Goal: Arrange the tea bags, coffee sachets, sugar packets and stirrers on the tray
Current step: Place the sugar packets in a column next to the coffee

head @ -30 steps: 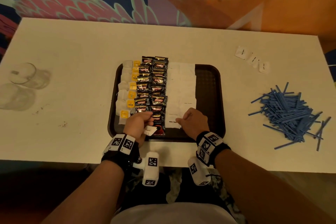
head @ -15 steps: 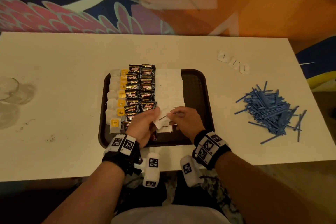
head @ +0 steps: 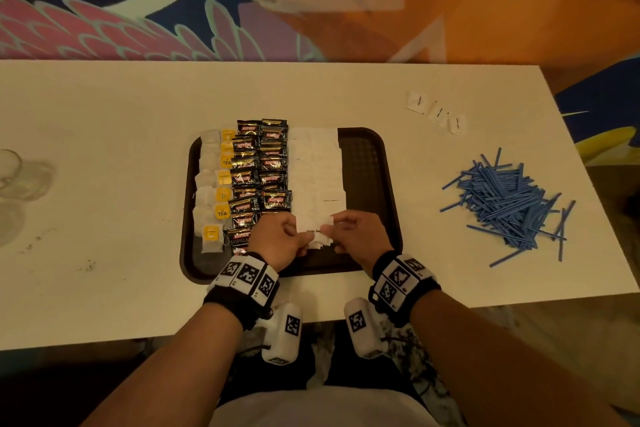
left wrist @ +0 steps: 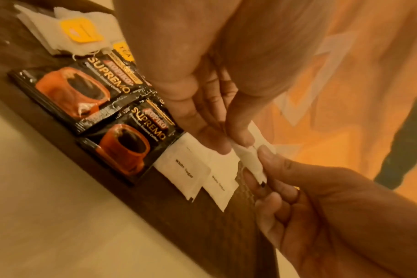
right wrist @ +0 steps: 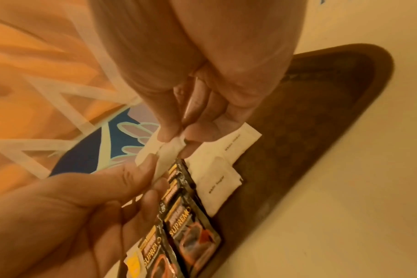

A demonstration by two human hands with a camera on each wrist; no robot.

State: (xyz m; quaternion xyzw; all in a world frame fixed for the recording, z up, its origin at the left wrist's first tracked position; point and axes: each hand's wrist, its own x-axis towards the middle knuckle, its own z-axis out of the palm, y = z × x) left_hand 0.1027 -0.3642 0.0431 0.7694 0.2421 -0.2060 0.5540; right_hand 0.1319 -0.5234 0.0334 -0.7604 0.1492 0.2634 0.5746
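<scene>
1. Since approx. 1 s ago, both your hands have lifted off the tray's near rows and met above its front edge; the view has also shifted so the tray sits lower-centre.
2. Table [head: 104, 135]: white top, carries all items.
3. Tray [head: 370, 163]: dark brown, centre of table; right-hand strip is bare.
4. Stirrers [head: 505, 204]: blue, loose heap on the table, well apart from the tray, to its right.
5. Coffee sachets [head: 263, 166]: black, two overlapping columns on the tray, left of centre.
6. Sugar packets [head: 317, 166]: white, overlapping rows just beside the sachets, on their right. Near-end packets read "White Sugar" in the wrist views.
7. Tea bags [head: 211, 191]: white w/ yellow tags, one column along the tray's left edge.
8. Loose packets [head: 436, 111]: three white ones on the table, far right, off the tray.
9. Left hand [head: 280, 239]: thumb and fingers pinch one held sugar packet [left wrist: 250, 159] at its left end.
10. Right hand [head: 360, 236]: pinches the same packet's other end. Hands are together; the packet is clear of the row, above the tray's near edge.
</scene>
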